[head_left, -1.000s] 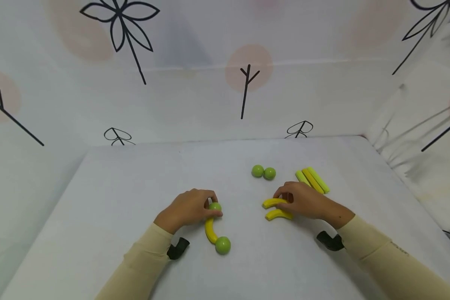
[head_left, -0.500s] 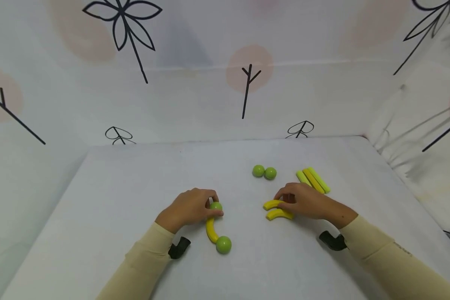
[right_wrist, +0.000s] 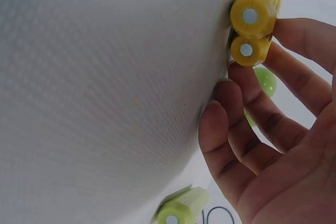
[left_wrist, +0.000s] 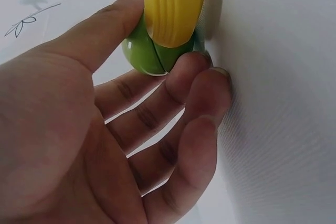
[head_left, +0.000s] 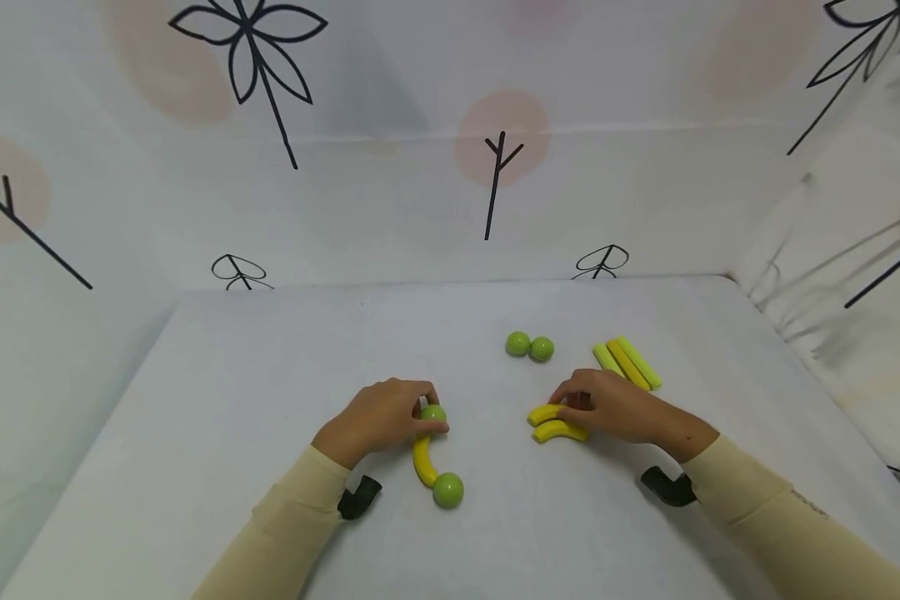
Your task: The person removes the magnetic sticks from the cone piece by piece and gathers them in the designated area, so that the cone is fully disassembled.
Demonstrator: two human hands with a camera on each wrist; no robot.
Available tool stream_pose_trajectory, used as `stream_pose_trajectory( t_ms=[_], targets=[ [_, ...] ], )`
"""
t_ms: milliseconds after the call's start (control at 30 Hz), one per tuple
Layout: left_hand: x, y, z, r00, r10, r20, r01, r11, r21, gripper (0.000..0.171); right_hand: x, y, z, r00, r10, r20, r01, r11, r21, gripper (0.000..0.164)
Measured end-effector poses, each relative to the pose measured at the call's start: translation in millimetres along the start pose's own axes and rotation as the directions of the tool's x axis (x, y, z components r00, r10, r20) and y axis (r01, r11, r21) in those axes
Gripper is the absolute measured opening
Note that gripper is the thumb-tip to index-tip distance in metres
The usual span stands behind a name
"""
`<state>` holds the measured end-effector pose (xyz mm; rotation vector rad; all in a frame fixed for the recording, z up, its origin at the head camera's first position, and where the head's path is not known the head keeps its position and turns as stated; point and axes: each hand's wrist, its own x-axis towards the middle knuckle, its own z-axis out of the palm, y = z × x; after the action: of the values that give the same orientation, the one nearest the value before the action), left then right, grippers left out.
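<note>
My left hand [head_left: 381,417] holds a glossy green ball [head_left: 432,413] between thumb and curled fingers. A curved yellow bar [head_left: 422,462] runs from that ball down to a second green ball [head_left: 447,490] at its near end. In the left wrist view the ribbed yellow bar [left_wrist: 176,6] partly covers the held green ball [left_wrist: 142,51]. My right hand [head_left: 611,404] pinches two curved yellow bars, the far one [head_left: 543,414] and the near one [head_left: 558,431], lying side by side. Pale discs show in the ends of these yellow bars [right_wrist: 249,16] in the right wrist view.
Two green balls [head_left: 517,343] touch each other beyond the hands. Beside the right hand lie three straight bars, two yellow-green [head_left: 640,363] with a yellow one [head_left: 627,364] between. A white cloth [head_left: 270,350] covers the table, with patterned fabric [head_left: 390,208] behind.
The far curved yellow bar under my right hand has come closer to the near one, narrowing the gap. My left hand keeps its hold on the green ball.
</note>
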<state>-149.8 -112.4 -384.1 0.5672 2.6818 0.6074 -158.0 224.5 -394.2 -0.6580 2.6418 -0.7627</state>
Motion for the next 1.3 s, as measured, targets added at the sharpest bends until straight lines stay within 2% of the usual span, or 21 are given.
stream_pose_trajectory(
  t_ms=[167,367,433,567,700,900,1067,1300],
  targets=[
    [-0.8,0.2,0.0,1.0,0.002,-0.006,-0.002,1.0,0.006,0.031,0,-3,-3,1.0,-0.029,0.001,0.029,1.0,-0.007,0.019],
    [1.5,0.2,3.6,1.0,0.015,-0.022,-0.014,1.0,0.024,0.032,2,-9,-2,0.999,0.012,-0.048,-0.014,0.999,-0.041,0.017],
    [2.5,0.3,5.3,0.999,0.019,-0.037,-0.018,0.999,0.03,0.033,3,-14,-2,0.997,0.021,-0.076,-0.026,0.998,-0.06,0.016],
    [4.6,2.6,9.0,0.997,0.02,-0.069,-0.017,0.999,0.042,0.035,8,-30,1,0.994,-0.006,-0.109,0.0,0.998,-0.055,0.015],
    [5.5,7.4,13.3,0.998,0.02,-0.061,-0.018,0.999,0.039,0.041,13,-46,8,0.99,-0.044,-0.131,0.04,0.998,-0.038,0.014],
    [5.9,12.8,15.6,1.0,0.02,-0.02,-0.02,1.0,-0.022,0.052,26,-67,21,0.981,-0.081,-0.175,0.078,0.997,-0.019,0.013],
    [4.7,13.6,16.7,0.998,0.061,0.019,-0.059,0.995,-0.075,0.06,34,-78,34,0.988,-0.064,-0.14,0.064,0.998,-0.003,0.015],
    [3.9,13.7,17.6,0.993,0.105,0.061,-0.092,0.977,-0.195,0.065,36,-83,48,0.994,-0.04,-0.104,0.044,0.998,0.038,0.027]
  ],
)
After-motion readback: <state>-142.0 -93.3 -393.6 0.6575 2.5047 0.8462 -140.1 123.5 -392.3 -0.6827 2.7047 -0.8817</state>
